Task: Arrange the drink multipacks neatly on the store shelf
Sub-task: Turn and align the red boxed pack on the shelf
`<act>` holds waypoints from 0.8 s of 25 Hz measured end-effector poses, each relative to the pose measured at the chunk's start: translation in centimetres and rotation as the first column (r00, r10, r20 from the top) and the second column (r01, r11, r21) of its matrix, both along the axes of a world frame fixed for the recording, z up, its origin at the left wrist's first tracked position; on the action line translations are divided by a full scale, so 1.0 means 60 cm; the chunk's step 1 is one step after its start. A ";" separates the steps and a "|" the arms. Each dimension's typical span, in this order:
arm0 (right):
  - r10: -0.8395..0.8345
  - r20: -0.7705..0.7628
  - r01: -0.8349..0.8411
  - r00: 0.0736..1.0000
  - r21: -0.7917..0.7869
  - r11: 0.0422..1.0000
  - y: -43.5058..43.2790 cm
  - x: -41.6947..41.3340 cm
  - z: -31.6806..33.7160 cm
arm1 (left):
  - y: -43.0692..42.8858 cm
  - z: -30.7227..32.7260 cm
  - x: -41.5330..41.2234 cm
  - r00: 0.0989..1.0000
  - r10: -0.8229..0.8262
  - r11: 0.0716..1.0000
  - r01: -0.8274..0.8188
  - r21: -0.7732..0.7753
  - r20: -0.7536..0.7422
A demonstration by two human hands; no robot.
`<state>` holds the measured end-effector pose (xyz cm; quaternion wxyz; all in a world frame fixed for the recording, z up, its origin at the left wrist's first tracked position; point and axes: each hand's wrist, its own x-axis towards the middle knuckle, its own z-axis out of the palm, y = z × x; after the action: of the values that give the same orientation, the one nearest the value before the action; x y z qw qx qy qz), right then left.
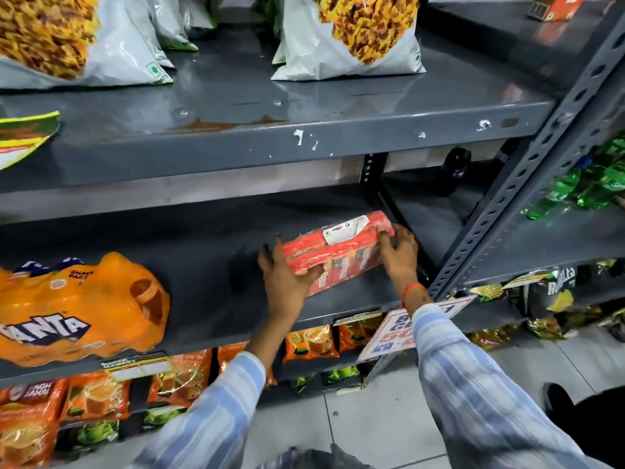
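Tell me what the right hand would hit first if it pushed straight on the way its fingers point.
The right hand points up and slightly left, into the shelf. Its fingers already touch the red multipack, so that comes first; beyond looks like bare shelf, though depth is unclear.

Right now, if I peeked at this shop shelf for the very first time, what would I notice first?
Probably the red drink multipack on the middle shelf, held at its ends by the left hand and right hand. Next, the big orange Fanta pack at the left of that shelf. Above sit white snack bags with yellow crunchy pictures.
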<state>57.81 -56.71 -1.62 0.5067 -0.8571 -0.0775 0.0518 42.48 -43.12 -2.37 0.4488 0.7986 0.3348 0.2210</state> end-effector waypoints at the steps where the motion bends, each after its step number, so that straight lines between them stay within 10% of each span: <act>1: 0.007 -0.034 -0.005 0.999 0.058 0.998 0.000 0.000 -0.004 | -0.007 -0.008 -0.010 0.996 0.052 0.997 -0.047 -0.069 0.077; 20: -0.232 -0.051 0.233 0.971 0.393 0.890 -0.058 -0.105 -0.051 | -0.029 -0.016 -0.051 0.990 -0.143 0.987 0.143 -0.070 0.005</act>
<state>51.53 -60.21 -4.66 0.6723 -0.7397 0.0172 -0.0249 39.41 -44.88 -3.30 0.4913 0.8042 0.2841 0.1765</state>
